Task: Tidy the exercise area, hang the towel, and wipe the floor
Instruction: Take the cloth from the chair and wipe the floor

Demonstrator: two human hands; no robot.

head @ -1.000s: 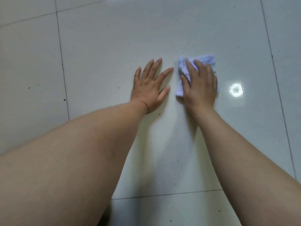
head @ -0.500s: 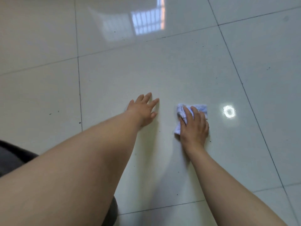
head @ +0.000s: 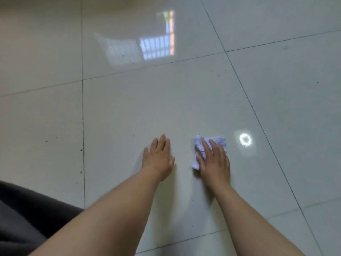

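Note:
A small white cloth (head: pixel 220 140), folded and smudged grey at its left part, lies on the glossy pale tiled floor (head: pixel 129 117). My right hand (head: pixel 214 161) presses flat on top of it, fingers spread over the cloth, covering most of it. My left hand (head: pixel 159 157) rests palm down on the bare tile a little to the left of the cloth, fingers together, holding nothing. Both forearms reach in from the bottom of the view.
Dark grout lines cross the floor, and small dark specks dot the tiles on the left. A bright round light reflection (head: pixel 245 139) sits just right of the cloth. A window reflection (head: pixel 156 47) shows farther off. Dark fabric (head: pixel 24 218) fills the lower left corner.
The view has pulled back and tilted up, so the hands appear lower and smaller. Both hands stay on the floor, the right one on the cloth; the left fingers have drawn together.

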